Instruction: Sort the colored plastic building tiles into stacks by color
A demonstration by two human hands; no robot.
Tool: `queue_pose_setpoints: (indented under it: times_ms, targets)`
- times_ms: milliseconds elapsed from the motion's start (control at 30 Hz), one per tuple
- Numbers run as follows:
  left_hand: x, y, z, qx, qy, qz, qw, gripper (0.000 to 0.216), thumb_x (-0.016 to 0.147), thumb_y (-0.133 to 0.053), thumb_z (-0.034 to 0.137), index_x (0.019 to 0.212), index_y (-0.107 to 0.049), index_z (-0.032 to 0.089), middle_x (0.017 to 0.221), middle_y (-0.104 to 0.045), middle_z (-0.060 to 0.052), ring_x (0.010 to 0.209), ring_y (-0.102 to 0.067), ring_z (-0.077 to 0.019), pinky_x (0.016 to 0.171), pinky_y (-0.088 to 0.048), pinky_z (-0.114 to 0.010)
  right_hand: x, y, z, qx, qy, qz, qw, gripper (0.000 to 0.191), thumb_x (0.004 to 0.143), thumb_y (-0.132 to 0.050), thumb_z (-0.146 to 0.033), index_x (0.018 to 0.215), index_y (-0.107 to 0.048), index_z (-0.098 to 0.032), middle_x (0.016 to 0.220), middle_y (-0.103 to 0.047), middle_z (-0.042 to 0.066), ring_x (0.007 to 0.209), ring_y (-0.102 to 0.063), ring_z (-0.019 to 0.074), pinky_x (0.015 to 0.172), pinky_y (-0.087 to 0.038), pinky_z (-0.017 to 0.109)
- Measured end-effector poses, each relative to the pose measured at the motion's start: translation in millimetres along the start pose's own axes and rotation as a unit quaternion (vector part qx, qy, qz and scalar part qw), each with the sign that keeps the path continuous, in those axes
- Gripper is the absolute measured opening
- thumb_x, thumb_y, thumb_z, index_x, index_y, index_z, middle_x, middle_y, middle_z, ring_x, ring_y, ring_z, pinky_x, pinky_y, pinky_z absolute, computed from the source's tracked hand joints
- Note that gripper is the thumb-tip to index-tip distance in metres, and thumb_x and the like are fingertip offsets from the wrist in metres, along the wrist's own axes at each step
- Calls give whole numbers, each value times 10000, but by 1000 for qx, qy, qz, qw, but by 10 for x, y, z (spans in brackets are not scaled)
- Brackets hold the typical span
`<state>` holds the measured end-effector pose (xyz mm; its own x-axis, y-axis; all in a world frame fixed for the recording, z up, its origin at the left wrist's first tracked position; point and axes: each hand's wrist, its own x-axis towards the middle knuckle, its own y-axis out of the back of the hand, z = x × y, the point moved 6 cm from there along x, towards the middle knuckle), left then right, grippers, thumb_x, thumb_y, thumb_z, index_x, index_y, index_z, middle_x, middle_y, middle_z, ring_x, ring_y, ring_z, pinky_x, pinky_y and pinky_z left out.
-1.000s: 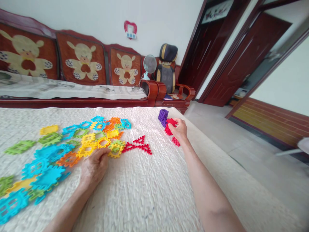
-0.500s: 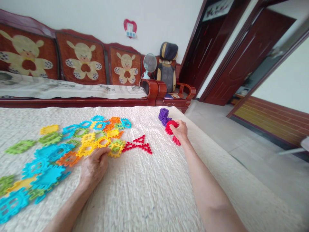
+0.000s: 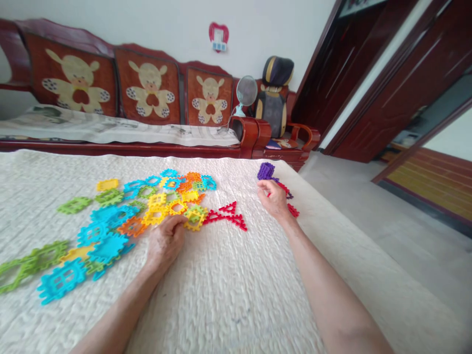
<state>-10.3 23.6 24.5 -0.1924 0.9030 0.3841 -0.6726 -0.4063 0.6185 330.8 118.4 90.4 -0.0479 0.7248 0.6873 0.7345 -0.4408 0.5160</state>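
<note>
My left hand [image 3: 167,241] rests on the pale quilted cover [image 3: 221,285] with its fingers curled in. Its fingertips are by a yellow square frame piece [image 3: 195,219], and whatever they may hold is hidden. To the right of that piece lie several red triangle pieces [image 3: 239,221]. Over the far right part of the cover is my right hand [image 3: 275,199], thumb and fingers apart and nothing seen between them. Just beyond it stands a purple stack of toothed pieces [image 3: 265,170]. Red pieces [image 3: 293,210] lie beside it, partly covered by the hand.
Blue building pieces [image 3: 108,246] spread over the left side with green pieces [image 3: 74,205], yellow and orange ones. Past the cover's far edge stands a wooden sofa [image 3: 158,150] with bear cushions. A small fan [image 3: 246,91] and a chair [image 3: 275,110] are at its right.
My right hand has let go of the red pieces and moved slightly left of them, its fingers opening. My left hand stays by the yellow piece. The whole view has shifted as my head turned left.
</note>
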Motion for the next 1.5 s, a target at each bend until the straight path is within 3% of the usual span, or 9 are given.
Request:
queue_pose_setpoints:
  times_ms: [133,267,433,567,1000,1267,1500]
  targets:
    - [-3,1,13,-7,-1,3,1000,338,795,-434,300,886,-752,235,938,-774,-18,875,-703,-198,827,-543,-308,-180,-357,-313,26,55,-139,988,172,808,-559,-196,928,-682,-208,913,-708,47,855,-674,181,818,-538,316]
    - [-1,-2,31,-17,-8,2,1000,335,810,-430,292,874,-753,230,924,-771,-27,868,-702,-197,802,-545,-306,-348,-552,-457,20,83,-229,970,266,791,-583,-171,1034,-687,-205,1086,-704,81,1038,-665,207,951,-521,364]
    - [-5,-1,37,-17,-8,5,1000,335,815,-424,259,877,-752,231,923,-770,-22,857,-699,-187,795,-543,-299,-432,-681,-386,14,110,-264,958,451,781,-463,-53,1137,-686,-214,1210,-693,87,1170,-630,210,1045,-490,430]
    - [-11,-1,49,-15,-16,5,1000,337,814,-418,241,859,-751,213,911,-767,-34,846,-698,-194,792,-541,-306,-446,-711,-372,13,113,-286,951,457,784,-454,-42,1145,-683,-205,1224,-677,93,1176,-616,207,1054,-480,420]
    - [-1,12,60,-33,-7,11,999,333,798,-429,282,860,-750,215,891,-763,-38,852,-697,-200,800,-549,-309,-382,-819,-249,3,-9,-280,960,254,764,-568,-81,933,-704,-213,987,-698,26,966,-640,179,924,-468,312]
    - [3,7,23,-13,7,7,1000,334,802,-440,292,878,-759,227,903,-774,-19,864,-701,-195,814,-547,-298,-327,-630,-99,47,-90,-261,960,257,892,-477,-290,974,-702,-198,870,-718,-4,810,-642,161,758,-482,255]
    - [-1,12,20,6,1,4,1000,332,806,-445,302,882,-759,224,944,-776,-23,875,-706,-202,813,-545,-304,-313,-616,-45,-6,-85,-224,971,247,870,-473,-255,892,-713,-198,840,-729,10,802,-661,174,793,-495,279]
